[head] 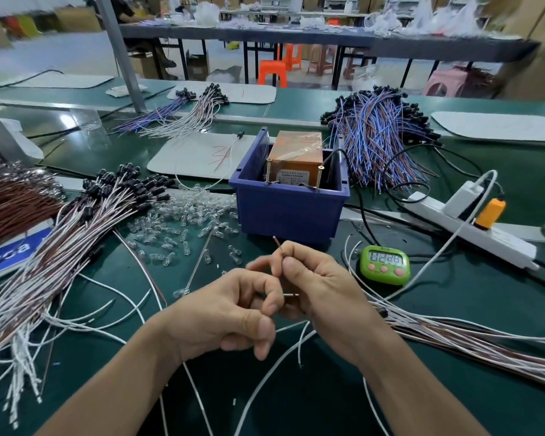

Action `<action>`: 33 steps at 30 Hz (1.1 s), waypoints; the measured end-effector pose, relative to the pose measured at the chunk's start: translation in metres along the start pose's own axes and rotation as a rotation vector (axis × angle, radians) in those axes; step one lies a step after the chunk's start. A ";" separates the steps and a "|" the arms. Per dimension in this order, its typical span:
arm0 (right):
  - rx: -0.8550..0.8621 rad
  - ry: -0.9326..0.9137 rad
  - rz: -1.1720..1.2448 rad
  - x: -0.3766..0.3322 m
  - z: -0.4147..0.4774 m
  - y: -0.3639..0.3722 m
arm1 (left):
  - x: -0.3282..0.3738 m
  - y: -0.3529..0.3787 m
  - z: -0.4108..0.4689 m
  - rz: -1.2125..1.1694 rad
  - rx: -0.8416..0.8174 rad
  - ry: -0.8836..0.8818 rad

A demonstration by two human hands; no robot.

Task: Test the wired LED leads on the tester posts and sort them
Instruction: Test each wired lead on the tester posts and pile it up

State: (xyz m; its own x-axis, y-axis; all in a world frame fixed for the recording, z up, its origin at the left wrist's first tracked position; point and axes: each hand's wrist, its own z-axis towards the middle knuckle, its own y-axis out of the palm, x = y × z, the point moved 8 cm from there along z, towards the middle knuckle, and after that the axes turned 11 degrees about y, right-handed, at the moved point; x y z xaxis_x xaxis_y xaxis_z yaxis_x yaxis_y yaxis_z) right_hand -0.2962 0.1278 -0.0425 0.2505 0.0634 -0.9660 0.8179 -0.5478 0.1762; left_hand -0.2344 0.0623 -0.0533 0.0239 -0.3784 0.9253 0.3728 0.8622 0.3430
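Electronics assembly workshop: long benches (328,39), wire-lead piles (378,136), cartons (73,18)

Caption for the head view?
Left hand and right hand pinch wire lead ends in front of the blue bin holding the orange tester.

From our seat at a green-topped workbench (501,297), we look past its far edge into a factory hall. A grey steel post (120,51) rises near the bench's far left edge. Behind it a long grey table (296,36) on black legs spans the room, with orange plastic stools (272,72) beneath it and a pink stool (444,83) to the right. Brown cartons (76,18) stand at the back, above a pale, evenly lit floor (60,55).
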 end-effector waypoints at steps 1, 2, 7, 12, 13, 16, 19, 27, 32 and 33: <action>-0.023 0.006 0.031 0.001 0.000 0.002 | 0.000 0.003 0.000 -0.041 -0.026 0.002; -0.047 0.017 0.064 0.002 0.000 0.003 | 0.000 0.006 0.001 -0.083 -0.051 0.007; -0.139 0.099 0.076 0.005 -0.004 0.004 | 0.003 0.008 0.002 -0.163 -0.114 0.031; -0.165 0.164 0.077 0.010 -0.007 0.007 | 0.008 0.000 0.003 -0.425 -0.057 0.043; -0.169 0.172 0.087 0.011 -0.008 0.010 | 0.009 -0.005 0.003 -0.464 -0.018 0.045; -0.151 0.162 0.088 0.012 -0.008 0.018 | 0.006 -0.021 -0.002 -0.286 0.082 0.040; -0.044 0.160 0.089 0.011 -0.006 0.011 | 0.008 -0.045 -0.005 -0.144 0.349 0.067; 0.097 0.118 0.293 0.010 -0.002 -0.013 | 0.013 -0.082 -0.020 -0.158 0.911 0.283; 0.020 0.070 0.367 0.006 -0.001 -0.006 | 0.006 -0.068 -0.013 -0.026 0.822 0.207; 0.010 0.074 0.360 0.007 0.000 -0.005 | 0.004 -0.065 -0.010 -0.005 0.800 0.192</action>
State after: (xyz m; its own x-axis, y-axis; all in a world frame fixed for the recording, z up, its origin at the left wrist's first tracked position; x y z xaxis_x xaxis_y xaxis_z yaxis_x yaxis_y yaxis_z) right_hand -0.2982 0.1311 -0.0499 0.5579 -0.0751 -0.8265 0.6656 -0.5543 0.4997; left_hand -0.2487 0.0017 -0.0737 0.2096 -0.3713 0.9046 -0.3992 0.8120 0.4258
